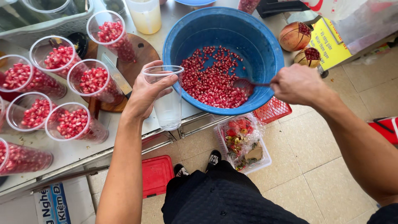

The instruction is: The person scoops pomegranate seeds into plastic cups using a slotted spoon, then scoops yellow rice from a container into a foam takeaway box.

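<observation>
My left hand (145,93) grips an empty clear plastic cup (166,99), held upright just outside the near left rim of a big blue basin (265,62). The basin holds a heap of red pomegranate seeds (211,81). My right hand (298,85) holds a spoon (246,85) by its handle; the bowl of the spoon is dipped among the seeds at the near side of the basin.
Several clear cups filled with seeds (72,122) stand on the metal table (74,153) at the left, by a round wooden board (143,54) with a knife. Two cut pomegranates (294,36) lie right of the basin. On the tiled floor below sit a peel-filled bag (242,143) and a red lid (156,174).
</observation>
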